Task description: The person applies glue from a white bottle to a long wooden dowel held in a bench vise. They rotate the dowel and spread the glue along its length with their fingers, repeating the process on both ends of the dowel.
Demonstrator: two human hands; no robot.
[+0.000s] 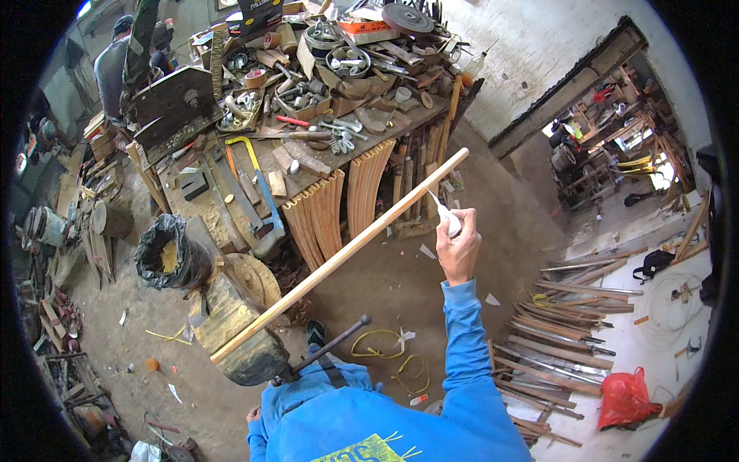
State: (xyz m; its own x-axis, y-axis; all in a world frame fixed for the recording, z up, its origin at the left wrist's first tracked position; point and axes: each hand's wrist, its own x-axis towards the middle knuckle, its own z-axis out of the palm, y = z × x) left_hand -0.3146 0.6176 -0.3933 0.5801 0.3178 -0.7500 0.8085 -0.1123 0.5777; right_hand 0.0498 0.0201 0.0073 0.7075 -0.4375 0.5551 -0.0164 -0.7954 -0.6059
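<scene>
My right hand is closed round a small white squeeze bottle with a thin pointed nozzle. The nozzle tip is close to the upper part of a long pale wooden stick; whether it touches, I cannot tell. That stick slants from lower left to upper right, its lower end at a wood-faced vise with a dark metal handle bar. Down beside my blue clothing, my left hand shows only in part, away from the stick, its fingers too small to read.
A cluttered workbench carries tools, metal parts and a yellow-and-blue hacksaw. Curved wooden pieces lean below it. A black-lined bucket stands left of the vise. Many sticks and a red bag lie right. Another person is far left.
</scene>
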